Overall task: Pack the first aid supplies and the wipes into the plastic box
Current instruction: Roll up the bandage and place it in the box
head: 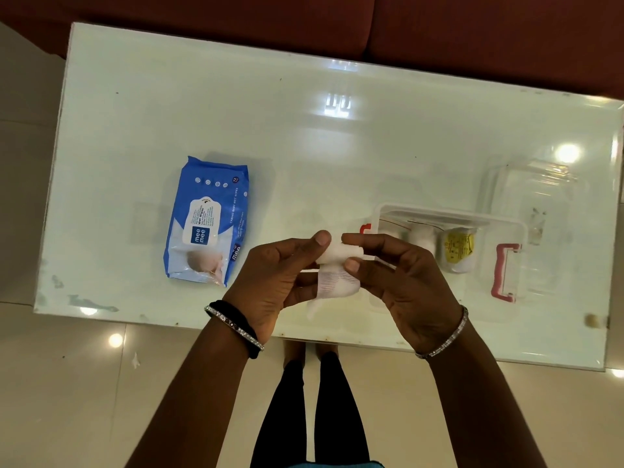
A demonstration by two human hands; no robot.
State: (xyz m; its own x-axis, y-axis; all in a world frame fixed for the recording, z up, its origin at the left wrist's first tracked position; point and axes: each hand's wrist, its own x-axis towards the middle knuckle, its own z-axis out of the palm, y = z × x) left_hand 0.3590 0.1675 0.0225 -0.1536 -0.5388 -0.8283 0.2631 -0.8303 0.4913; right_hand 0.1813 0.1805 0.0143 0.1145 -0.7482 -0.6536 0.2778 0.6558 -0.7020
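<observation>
Bandage roll point(341, 254) is pinched between left hand point(275, 282) and right hand point(405, 285) over the table's point(236, 113) front edge, probably to tidy its loose tail.

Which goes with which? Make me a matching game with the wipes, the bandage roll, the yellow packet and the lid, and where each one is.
1 wipes pack
2 bandage roll
3 yellow packet
4 clear lid

A inside the plastic box
B on the table, just beyond the box
C held by the left hand and right hand
D flat on the table, far left

Pairs: 1-D, 2-C, 3-A, 4-B
</observation>
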